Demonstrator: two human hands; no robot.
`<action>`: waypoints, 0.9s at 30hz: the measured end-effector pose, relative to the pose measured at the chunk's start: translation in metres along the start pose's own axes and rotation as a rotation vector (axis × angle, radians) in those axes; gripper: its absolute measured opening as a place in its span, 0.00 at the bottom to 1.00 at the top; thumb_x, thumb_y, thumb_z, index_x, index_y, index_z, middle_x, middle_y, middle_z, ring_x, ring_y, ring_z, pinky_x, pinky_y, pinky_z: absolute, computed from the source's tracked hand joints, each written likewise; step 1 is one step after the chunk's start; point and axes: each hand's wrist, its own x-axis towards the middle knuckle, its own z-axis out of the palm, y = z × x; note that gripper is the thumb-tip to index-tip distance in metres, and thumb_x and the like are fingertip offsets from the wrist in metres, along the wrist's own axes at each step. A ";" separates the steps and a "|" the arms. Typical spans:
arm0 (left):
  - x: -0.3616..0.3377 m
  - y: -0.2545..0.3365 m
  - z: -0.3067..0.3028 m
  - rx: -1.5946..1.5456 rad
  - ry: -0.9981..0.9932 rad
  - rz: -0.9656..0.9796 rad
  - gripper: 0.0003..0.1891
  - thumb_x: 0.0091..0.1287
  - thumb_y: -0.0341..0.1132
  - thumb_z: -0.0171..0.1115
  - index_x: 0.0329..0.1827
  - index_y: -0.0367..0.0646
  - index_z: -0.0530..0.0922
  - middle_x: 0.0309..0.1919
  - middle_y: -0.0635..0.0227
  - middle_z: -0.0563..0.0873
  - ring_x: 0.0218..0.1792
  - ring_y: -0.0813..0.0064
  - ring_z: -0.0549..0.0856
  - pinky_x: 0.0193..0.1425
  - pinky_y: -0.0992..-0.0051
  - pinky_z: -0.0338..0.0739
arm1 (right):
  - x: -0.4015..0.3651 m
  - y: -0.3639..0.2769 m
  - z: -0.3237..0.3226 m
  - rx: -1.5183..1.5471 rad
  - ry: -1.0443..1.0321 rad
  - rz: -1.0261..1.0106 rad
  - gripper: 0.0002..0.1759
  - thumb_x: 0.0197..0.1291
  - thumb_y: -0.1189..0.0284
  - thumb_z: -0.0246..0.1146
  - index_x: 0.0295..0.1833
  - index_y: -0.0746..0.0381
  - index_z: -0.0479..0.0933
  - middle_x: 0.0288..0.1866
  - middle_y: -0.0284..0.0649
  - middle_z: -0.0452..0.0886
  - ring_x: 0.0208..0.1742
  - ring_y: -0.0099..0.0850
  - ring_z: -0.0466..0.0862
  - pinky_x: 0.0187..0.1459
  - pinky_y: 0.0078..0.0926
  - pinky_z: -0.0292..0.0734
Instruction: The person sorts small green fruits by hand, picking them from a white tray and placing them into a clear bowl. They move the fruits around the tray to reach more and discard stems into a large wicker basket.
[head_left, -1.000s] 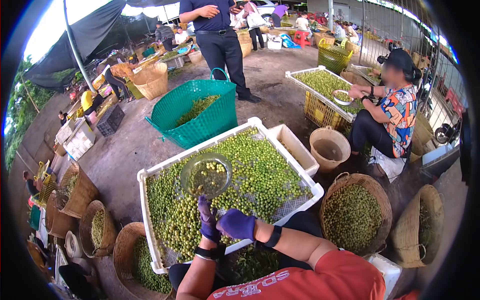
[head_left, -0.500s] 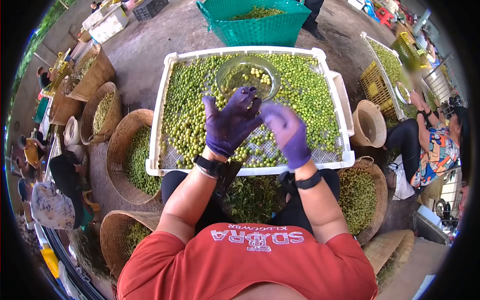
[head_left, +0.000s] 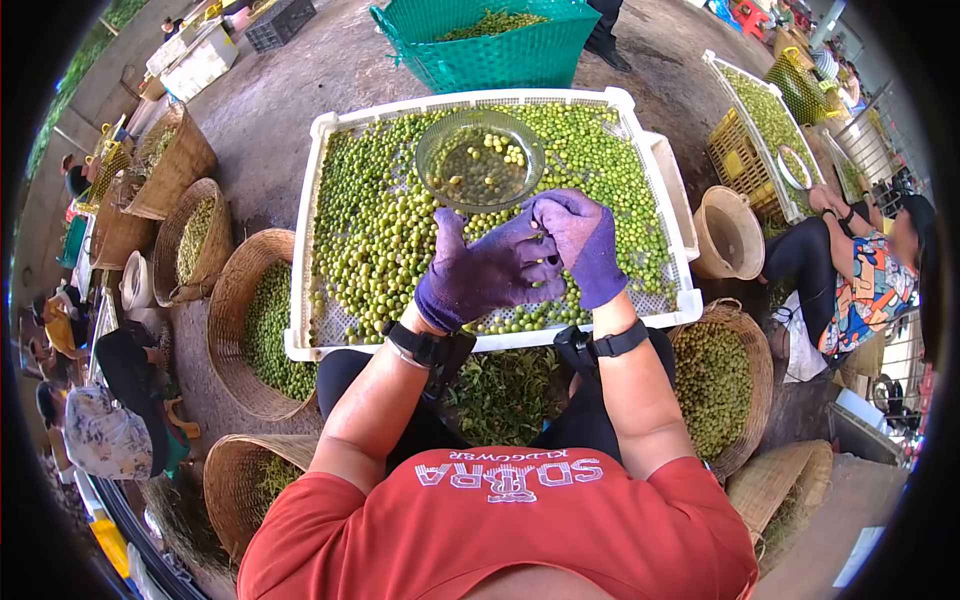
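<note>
My left hand (head_left: 492,270), in a purple glove, is held over the tray with its thumb apart and its fingers stretched to the right. My right hand (head_left: 583,245), gloved the same way, is closed at the left hand's index finger and seems to pinch the glove's fingertip; the exact grip is partly hidden. Below them a white mesh tray (head_left: 470,97) carries many small round green fruits (head_left: 365,240). Just beyond my hands, a clear bowl (head_left: 428,170) holds some yellowish fruits (head_left: 500,148) and stands on the fruit layer.
Wicker baskets of green fruit stand left (head_left: 225,330) and right (head_left: 765,370) of my legs. Leafy stems (head_left: 500,395) lie between my knees. A green woven basket (head_left: 480,65) is beyond the tray. A beige bucket (head_left: 727,235) and a seated person (head_left: 870,280) are on the right.
My right hand has come in against my left hand's fingers and closed there. The left hand has turned so its fingers point right. The view has shifted slightly.
</note>
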 end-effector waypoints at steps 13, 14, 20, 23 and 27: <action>0.001 -0.003 -0.012 0.023 -0.149 0.388 0.56 0.40 0.86 0.50 0.73 0.65 0.63 0.71 0.82 0.66 0.72 0.64 0.62 0.72 0.48 0.53 | 0.005 0.025 -0.010 0.559 -0.240 -0.112 0.34 0.48 0.77 0.63 0.66 0.65 0.69 0.56 0.38 0.78 0.45 0.26 0.78 0.51 0.21 0.74; -0.001 -0.001 -0.018 0.022 -0.147 0.384 0.57 0.40 0.86 0.49 0.73 0.64 0.63 0.70 0.82 0.68 0.71 0.64 0.63 0.71 0.49 0.54 | 0.003 0.016 -0.001 0.178 -0.185 -0.316 0.37 0.46 0.76 0.67 0.67 0.64 0.68 0.57 0.40 0.77 0.46 0.28 0.78 0.52 0.23 0.74; -0.008 -0.012 -0.037 0.181 0.375 0.436 0.56 0.49 0.85 0.40 0.76 0.58 0.55 0.63 0.67 0.71 0.61 0.66 0.69 0.68 0.65 0.62 | -0.031 -0.019 0.036 -0.254 -0.361 -0.537 0.40 0.45 0.73 0.74 0.67 0.62 0.68 0.55 0.47 0.79 0.53 0.40 0.81 0.54 0.34 0.75; -0.006 -0.020 -0.068 0.396 0.463 0.569 0.48 0.62 0.75 0.40 0.78 0.55 0.47 0.76 0.65 0.53 0.73 0.60 0.59 0.73 0.57 0.58 | -0.041 0.000 0.048 -0.388 -0.342 -0.566 0.37 0.48 0.79 0.70 0.67 0.61 0.68 0.56 0.46 0.79 0.53 0.42 0.80 0.53 0.32 0.76; -0.005 -0.023 -0.054 0.396 0.481 0.570 0.37 0.73 0.62 0.38 0.79 0.58 0.43 0.78 0.68 0.50 0.76 0.60 0.54 0.75 0.56 0.55 | -0.043 0.012 0.053 -0.257 -0.289 -0.409 0.35 0.50 0.81 0.67 0.67 0.60 0.68 0.46 0.45 0.80 0.46 0.38 0.81 0.48 0.29 0.76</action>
